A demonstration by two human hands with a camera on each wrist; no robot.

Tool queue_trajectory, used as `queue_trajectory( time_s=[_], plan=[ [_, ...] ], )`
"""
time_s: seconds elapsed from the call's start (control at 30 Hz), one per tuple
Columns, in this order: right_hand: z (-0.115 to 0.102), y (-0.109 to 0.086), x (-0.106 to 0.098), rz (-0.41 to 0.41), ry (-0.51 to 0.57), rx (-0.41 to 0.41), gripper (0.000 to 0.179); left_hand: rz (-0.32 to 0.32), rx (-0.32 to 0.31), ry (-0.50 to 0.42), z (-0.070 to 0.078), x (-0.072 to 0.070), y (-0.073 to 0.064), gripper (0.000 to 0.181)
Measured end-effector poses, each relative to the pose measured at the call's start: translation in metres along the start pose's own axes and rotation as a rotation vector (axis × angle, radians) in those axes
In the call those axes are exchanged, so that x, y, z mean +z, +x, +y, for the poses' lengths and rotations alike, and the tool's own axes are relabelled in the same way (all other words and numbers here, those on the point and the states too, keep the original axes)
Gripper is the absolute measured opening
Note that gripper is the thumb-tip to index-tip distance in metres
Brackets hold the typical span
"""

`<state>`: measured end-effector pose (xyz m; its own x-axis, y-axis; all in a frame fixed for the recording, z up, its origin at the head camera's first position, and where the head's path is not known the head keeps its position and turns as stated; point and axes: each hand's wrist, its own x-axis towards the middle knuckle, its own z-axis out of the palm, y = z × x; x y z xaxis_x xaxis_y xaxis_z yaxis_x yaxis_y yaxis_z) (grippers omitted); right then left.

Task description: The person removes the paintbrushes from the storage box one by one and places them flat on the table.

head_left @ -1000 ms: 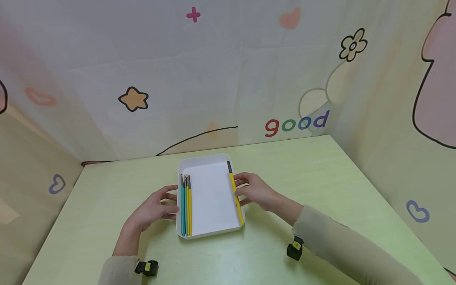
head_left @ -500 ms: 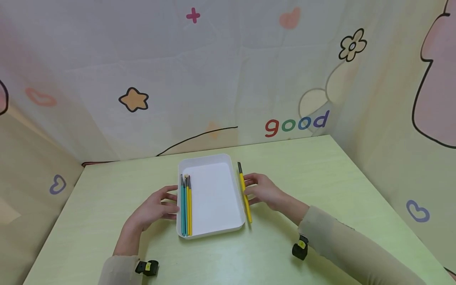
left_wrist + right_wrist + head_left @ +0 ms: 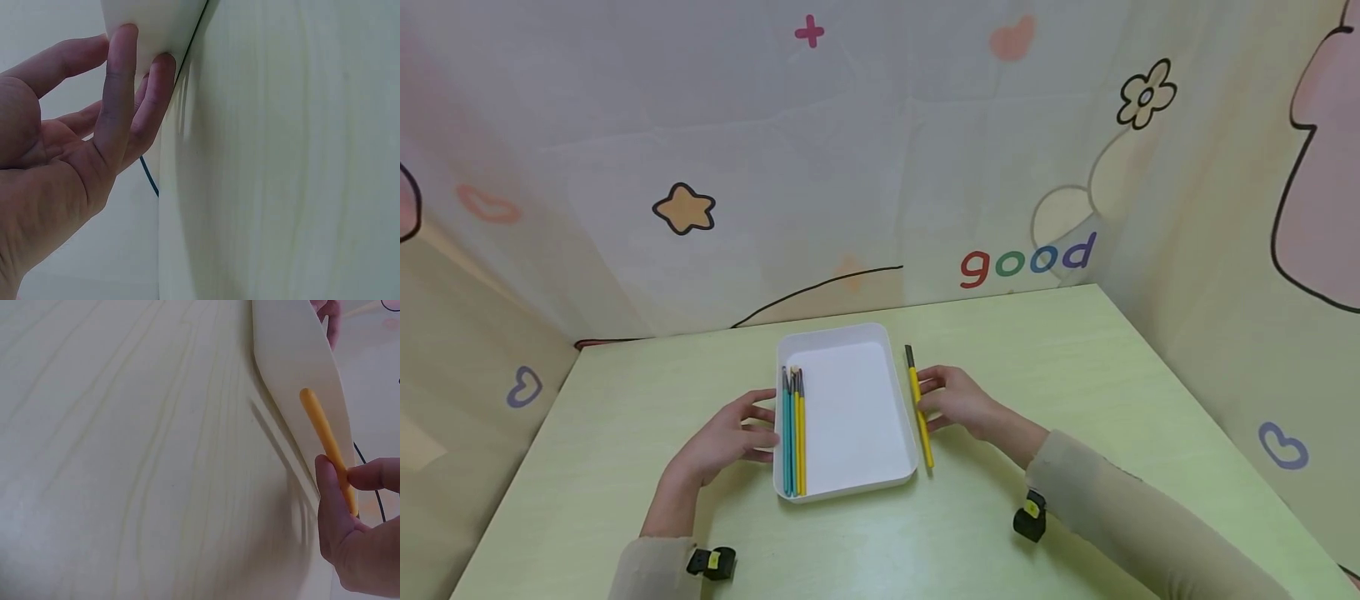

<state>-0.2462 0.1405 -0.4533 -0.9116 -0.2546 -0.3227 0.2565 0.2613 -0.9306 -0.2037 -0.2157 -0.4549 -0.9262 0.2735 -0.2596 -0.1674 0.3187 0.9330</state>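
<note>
A white tray [image 3: 857,417] lies on the table, with several slim teal and yellow paintbrushes [image 3: 793,437] lined up along its left side. My left hand [image 3: 726,437] rests its fingertips and thumb on the tray's left wall; the left wrist view shows the fingers [image 3: 122,81] extended against the wall's outside. Beyond the right wall, my right hand [image 3: 958,404] pinches a thicker yellow paintbrush [image 3: 923,429] with a dark far end. Its rounded handle end points toward me. In the right wrist view the thumb and a finger grip this paintbrush [image 3: 322,425] close to the tray's outer wall.
The pale green table [image 3: 1075,367] meets a printed cloth backdrop [image 3: 820,192] behind and at both sides. Black wrist cameras [image 3: 715,563] hang beside both sleeves, low over the table.
My right hand has carried the yellow paintbrush from over the tray's right rim to the right, outside the tray. The left hand and the tray hold their place.
</note>
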Motion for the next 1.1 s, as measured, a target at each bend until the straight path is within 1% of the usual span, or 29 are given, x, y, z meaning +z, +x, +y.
queue_trajectory(
  time_s=[0.07,0.33,0.43,0.67,0.8,0.93,1.1],
  plan=[
    [0.002,0.002,0.002,0.003,-0.012,0.002,0.055,0.0,0.0,0.001,0.0,0.0,0.0,0.074],
    [0.003,0.007,0.01,0.078,-0.079,0.025,0.047,0.003,-0.005,-0.002,0.0,0.0,-0.001,0.073],
    [0.003,0.007,0.01,0.086,-0.105,0.025,0.046,0.003,-0.005,-0.004,0.0,0.0,0.0,0.074],
    [0.003,0.01,0.009,0.104,-0.209,0.006,0.044,0.006,-0.012,0.0,-0.001,0.0,0.0,0.074],
    [0.002,0.01,0.008,0.108,-0.262,0.018,0.042,0.003,-0.008,-0.003,-0.002,0.0,0.0,0.074],
    [0.002,0.011,0.007,0.124,-0.305,0.031,0.04,0.002,-0.006,-0.009,-0.002,0.0,0.0,0.073],
    [0.004,0.013,0.006,0.133,-0.345,0.015,0.036,0.002,-0.004,-0.009,-0.003,0.0,0.0,0.073]
  ],
)
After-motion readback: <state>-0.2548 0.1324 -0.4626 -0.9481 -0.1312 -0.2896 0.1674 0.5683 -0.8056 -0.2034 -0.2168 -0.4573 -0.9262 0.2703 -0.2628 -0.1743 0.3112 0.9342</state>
